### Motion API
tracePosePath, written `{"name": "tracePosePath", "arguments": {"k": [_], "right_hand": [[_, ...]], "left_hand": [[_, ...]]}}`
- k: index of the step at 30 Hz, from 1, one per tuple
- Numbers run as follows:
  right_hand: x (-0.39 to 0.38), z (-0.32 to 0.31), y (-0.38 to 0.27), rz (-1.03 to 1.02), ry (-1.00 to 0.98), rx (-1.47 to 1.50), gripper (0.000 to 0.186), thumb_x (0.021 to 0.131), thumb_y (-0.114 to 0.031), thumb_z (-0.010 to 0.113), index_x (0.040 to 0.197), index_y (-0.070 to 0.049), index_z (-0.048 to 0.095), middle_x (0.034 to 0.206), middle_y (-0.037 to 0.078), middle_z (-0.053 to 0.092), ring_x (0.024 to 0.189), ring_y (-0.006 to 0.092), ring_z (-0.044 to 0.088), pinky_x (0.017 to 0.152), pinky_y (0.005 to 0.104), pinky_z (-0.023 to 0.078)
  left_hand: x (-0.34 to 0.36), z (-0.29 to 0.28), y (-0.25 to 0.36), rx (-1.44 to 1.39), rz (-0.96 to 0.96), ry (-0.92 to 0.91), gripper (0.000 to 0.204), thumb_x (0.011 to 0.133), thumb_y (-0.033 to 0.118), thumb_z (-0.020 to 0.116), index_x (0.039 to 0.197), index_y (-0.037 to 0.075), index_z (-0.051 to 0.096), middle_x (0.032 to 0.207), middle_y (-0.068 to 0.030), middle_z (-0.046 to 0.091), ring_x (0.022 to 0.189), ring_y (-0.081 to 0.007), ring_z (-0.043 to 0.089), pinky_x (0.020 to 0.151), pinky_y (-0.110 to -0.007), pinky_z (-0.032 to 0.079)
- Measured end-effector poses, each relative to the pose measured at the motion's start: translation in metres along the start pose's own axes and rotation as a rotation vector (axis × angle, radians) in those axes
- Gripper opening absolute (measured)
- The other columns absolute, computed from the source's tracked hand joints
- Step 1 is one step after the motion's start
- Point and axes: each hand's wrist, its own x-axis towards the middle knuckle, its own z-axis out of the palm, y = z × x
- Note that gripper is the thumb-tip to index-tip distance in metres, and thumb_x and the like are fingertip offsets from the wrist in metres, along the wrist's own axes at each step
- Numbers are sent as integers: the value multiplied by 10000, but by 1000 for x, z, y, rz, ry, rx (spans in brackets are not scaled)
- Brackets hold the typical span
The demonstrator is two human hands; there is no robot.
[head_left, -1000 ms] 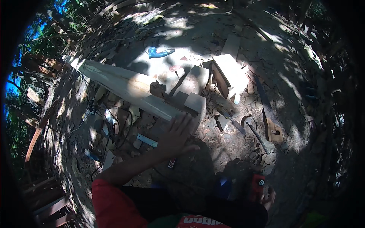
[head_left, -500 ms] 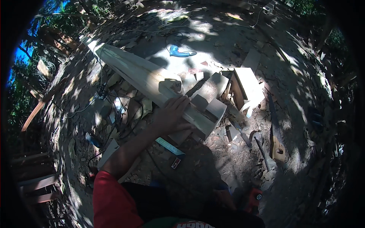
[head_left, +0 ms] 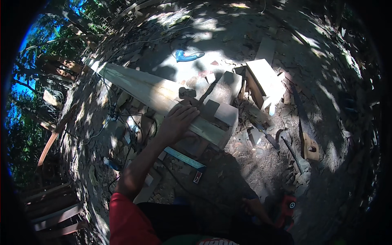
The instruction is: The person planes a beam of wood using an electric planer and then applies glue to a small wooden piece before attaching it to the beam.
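My left hand [head_left: 180,122] lies on a long pale timber beam [head_left: 141,83], its fingers stretched across the top near the closer end. The beam runs from the far left toward the middle, with a dark notch beside my fingertips. Just beyond this end sits a squared wooden block [head_left: 224,114]. Below my left forearm lies a try square [head_left: 185,158] with a teal blade. Low in the shade, my right hand [head_left: 254,207] is near my lap, left of a red object with a round black cap [head_left: 289,206]; its fingers are too dark to read.
A blue corded power tool [head_left: 187,56] lies beyond the beam. To the right are a box-like wooden piece [head_left: 261,77], a chisel-like tool [head_left: 269,138], a ridged metal rod [head_left: 292,154] and a handsaw [head_left: 310,148]. Cables [head_left: 107,87] cross the littered ground at left.
The view has shifted slightly. My left hand stays on the beam, with its fingers now flatter and closer together. My right hand shows more clearly, farther from my lap.
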Motion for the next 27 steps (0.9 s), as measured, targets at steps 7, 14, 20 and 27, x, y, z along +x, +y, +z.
{"name": "tracePosePath", "arguments": {"k": [7, 14, 20, 27], "right_hand": [[1, -5, 0, 27, -11, 4, 527, 955, -514, 626, 837, -20, 767, 591, 68, 652, 465, 156, 611, 464, 311, 480], [2, -4, -2, 39, -30, -9, 525, 963, -519, 617, 821, -35, 763, 581, 56, 645, 442, 152, 597, 425, 311, 449], [7, -4, 7, 28, -35, 15, 522, 967, -516, 617, 826, -35, 760, 577, 53, 642, 447, 149, 598, 426, 308, 447], [7, 2, -13, 0, -9, -79, 479, 972, -476, 644, 868, -22, 756, 612, 61, 665, 481, 148, 613, 466, 307, 474]], "left_hand": [[11, -17, 21, -95, -65, -27, 962, 706, 389, 859, 1517, 105, 426, 1545, -89, 460, 1457, -297, 392, 1213, -481, 309], [-2, 1, 28, 18, 0, -41, 908, 797, 367, 802, 1549, 89, 376, 1589, -104, 406, 1510, -302, 315, 1226, -487, 276], [-22, 26, 62, 2, -23, 147, 769, 841, 379, 780, 1486, 87, 479, 1546, -113, 471, 1481, -294, 382, 1212, -487, 300], [-39, 21, 69, -58, 227, 224, 715, 825, 445, 797, 1399, 93, 558, 1443, -107, 555, 1383, -295, 493, 1159, -514, 368]]}}
